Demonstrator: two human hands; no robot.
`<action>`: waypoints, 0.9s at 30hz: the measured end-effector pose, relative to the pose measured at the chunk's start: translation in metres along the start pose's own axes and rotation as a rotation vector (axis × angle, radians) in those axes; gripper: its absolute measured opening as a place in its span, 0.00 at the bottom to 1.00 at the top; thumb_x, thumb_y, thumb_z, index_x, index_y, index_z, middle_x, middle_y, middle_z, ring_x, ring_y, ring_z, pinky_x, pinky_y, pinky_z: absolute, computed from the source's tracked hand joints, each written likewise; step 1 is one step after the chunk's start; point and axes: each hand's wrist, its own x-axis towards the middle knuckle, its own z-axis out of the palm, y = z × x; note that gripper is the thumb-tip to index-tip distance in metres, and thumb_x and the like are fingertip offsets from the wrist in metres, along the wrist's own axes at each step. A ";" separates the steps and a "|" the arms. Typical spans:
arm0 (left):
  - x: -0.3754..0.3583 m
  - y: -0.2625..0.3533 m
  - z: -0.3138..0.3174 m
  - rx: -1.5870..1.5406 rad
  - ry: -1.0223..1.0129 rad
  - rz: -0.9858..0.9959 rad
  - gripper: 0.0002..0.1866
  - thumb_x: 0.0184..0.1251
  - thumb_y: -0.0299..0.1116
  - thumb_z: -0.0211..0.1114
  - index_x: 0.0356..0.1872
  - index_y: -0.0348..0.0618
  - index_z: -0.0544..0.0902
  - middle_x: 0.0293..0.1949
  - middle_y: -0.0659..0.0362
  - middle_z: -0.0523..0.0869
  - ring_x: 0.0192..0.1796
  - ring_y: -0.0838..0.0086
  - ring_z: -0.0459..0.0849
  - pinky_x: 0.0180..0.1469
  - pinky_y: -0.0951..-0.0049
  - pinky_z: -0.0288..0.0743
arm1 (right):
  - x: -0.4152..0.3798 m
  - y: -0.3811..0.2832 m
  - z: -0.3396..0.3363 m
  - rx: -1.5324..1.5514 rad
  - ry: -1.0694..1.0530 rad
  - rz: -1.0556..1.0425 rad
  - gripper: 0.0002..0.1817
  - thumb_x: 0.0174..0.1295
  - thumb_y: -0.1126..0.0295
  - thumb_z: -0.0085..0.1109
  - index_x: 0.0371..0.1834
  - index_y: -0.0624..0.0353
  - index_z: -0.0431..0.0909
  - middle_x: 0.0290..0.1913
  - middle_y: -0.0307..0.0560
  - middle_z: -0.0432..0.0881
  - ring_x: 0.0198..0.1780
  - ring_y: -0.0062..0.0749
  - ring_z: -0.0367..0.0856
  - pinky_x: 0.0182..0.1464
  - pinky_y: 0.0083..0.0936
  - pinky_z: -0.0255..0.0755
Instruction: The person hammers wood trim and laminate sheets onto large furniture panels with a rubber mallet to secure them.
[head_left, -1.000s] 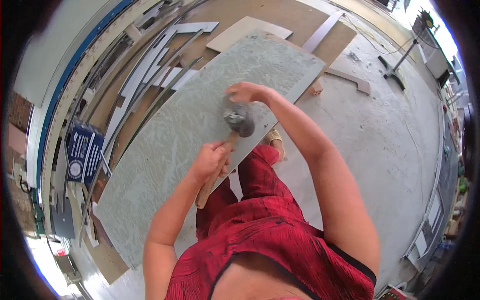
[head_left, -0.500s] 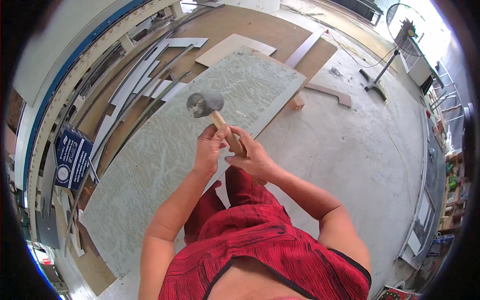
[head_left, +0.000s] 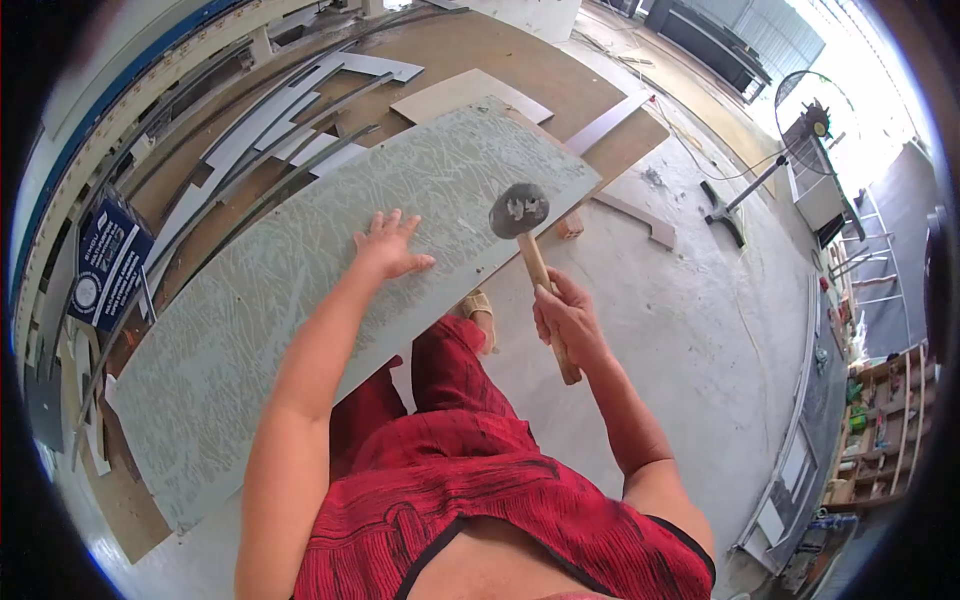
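My right hand grips a mallet toward one o'clock. My left hand splays on the panel; stray swings could bruise that hand.

Printed in white on the dark-blue box, well to the left of the left hand: apparently "SIMOU" and "MULTI-PURPOSE", with the rest, round emblem included, too small to read.

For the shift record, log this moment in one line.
left grip: open, palm down over panel | right grip: closed on mallet by its handle
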 end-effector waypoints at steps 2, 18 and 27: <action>0.000 0.001 0.000 0.007 0.000 -0.007 0.47 0.49 0.64 0.64 0.71 0.65 0.55 0.73 0.59 0.49 0.75 0.58 0.45 0.67 0.37 0.46 | -0.002 0.010 -0.003 -0.024 0.006 0.050 0.19 0.67 0.66 0.51 0.59 0.59 0.68 0.21 0.35 0.70 0.18 0.16 0.68 0.19 0.17 0.63; -0.002 0.004 -0.008 0.015 -0.025 -0.021 0.46 0.47 0.64 0.65 0.69 0.67 0.58 0.72 0.60 0.53 0.74 0.59 0.48 0.64 0.32 0.52 | 0.019 0.031 -0.011 0.058 0.100 0.109 0.20 0.68 0.62 0.49 0.58 0.63 0.68 0.20 0.37 0.71 0.16 0.19 0.68 0.17 0.18 0.63; -0.002 0.001 -0.009 -0.005 -0.024 -0.005 0.46 0.47 0.63 0.66 0.69 0.67 0.58 0.72 0.60 0.52 0.74 0.58 0.48 0.64 0.32 0.51 | 0.038 0.026 -0.024 0.043 0.134 0.073 0.20 0.68 0.61 0.49 0.58 0.61 0.68 0.21 0.38 0.72 0.15 0.20 0.69 0.17 0.18 0.64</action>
